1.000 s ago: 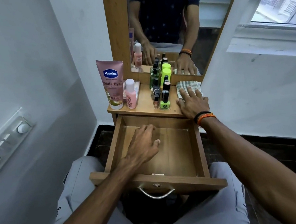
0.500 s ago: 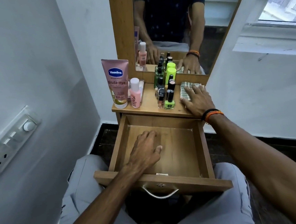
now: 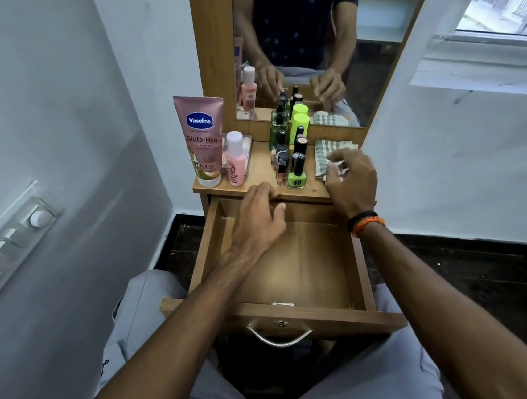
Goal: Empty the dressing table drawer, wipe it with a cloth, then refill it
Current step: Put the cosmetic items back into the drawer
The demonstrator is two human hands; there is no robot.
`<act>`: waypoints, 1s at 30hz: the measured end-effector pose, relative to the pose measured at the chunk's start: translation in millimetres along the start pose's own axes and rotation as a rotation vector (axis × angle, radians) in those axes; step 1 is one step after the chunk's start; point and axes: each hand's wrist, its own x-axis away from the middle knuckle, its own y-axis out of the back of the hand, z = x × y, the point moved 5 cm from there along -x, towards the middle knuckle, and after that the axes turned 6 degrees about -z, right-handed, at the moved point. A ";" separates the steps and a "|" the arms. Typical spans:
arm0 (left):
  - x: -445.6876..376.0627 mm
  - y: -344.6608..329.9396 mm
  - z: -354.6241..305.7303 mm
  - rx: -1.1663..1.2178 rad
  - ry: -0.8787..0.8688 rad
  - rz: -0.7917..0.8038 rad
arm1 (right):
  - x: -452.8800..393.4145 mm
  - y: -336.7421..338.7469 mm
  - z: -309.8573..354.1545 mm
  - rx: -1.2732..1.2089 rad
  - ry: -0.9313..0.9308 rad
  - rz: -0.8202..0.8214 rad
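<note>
The wooden drawer (image 3: pixel 315 318) is pulled out over my lap and its bottom is bare. My left hand (image 3: pixel 258 222) hovers over the drawer's back, its relaxed fingertips at the front edge of the table top (image 3: pixel 253 174). On the right of the top lies a checked green-and-white cloth (image 3: pixel 326 149). My right hand (image 3: pixel 350 178) has its fingers curled on the cloth's near edge and pinches it. A pink Vaseline tube (image 3: pixel 202 141), a small pink bottle (image 3: pixel 236 160) and several nail polish bottles (image 3: pixel 296 170) stand on the top.
A mirror (image 3: pixel 298 35) rises behind the top and reflects both hands. White walls close in on both sides, with a switch panel (image 3: pixel 8 236) on the left wall and a window (image 3: pixel 501 9) upper right. The drawer's metal handle (image 3: pixel 280 337) faces my knees.
My left hand has left the drawer floor and moved forward to the table top's edge. My right hand, flat on the cloth before, has curled its fingers and gathered the cloth.
</note>
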 end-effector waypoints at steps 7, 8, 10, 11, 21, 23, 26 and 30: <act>-31.0 -8.1 -7.5 0.060 0.062 -0.173 | 32.9 -24.2 15.7 -0.185 -0.140 0.101; -33.8 -9.5 -6.7 0.061 0.072 -0.187 | 34.5 -27.4 17.1 -0.170 -0.148 0.102; -38.7 -12.0 -4.7 0.053 0.100 -0.200 | 36.1 -32.0 19.7 -0.134 -0.158 0.078; -40.9 -13.1 -3.3 0.051 0.111 -0.201 | 36.1 -34.1 20.2 -0.116 -0.165 0.064; -47.6 -23.6 4.3 0.047 0.098 -0.188 | 30.6 -43.6 23.5 0.046 -0.209 0.067; -47.8 -25.6 4.7 0.058 0.097 -0.188 | 30.3 -43.2 25.4 0.055 -0.202 0.070; -48.0 -26.5 5.1 0.065 0.098 -0.197 | 30.1 -43.4 27.7 0.079 -0.192 0.084; -48.4 -26.0 5.7 0.048 0.101 -0.205 | 29.5 -41.2 23.9 0.042 -0.173 0.101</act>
